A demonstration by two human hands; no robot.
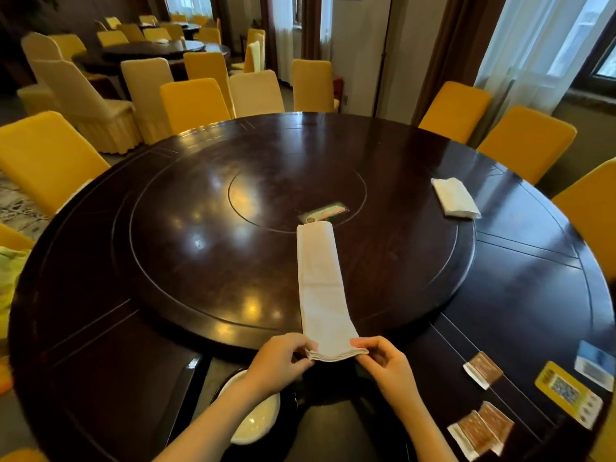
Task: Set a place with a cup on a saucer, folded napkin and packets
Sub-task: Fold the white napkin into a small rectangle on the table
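Observation:
A white napkin (pixel 321 288), folded into a long narrow strip, lies across the dark round table (pixel 100 328) and points away from me. My left hand (pixel 280 360) pinches its near left corner and my right hand (pixel 388 361) pinches its near right corner, just above the table's front edge. A white saucer or plate (pixel 256 418) shows below my left forearm, partly hidden. Brown packets lie at the right: one packet (pixel 482 369) alone, and two packets (pixel 480 430) nearer the edge. No cup is in view.
A second folded white napkin (pixel 455 197) lies at the far right of the table. A yellow card (pixel 568 393) and a blue card (pixel 595 363) sit at the right edge. A small card (pixel 324 213) rests on the central turntable. Yellow-covered chairs ring the table.

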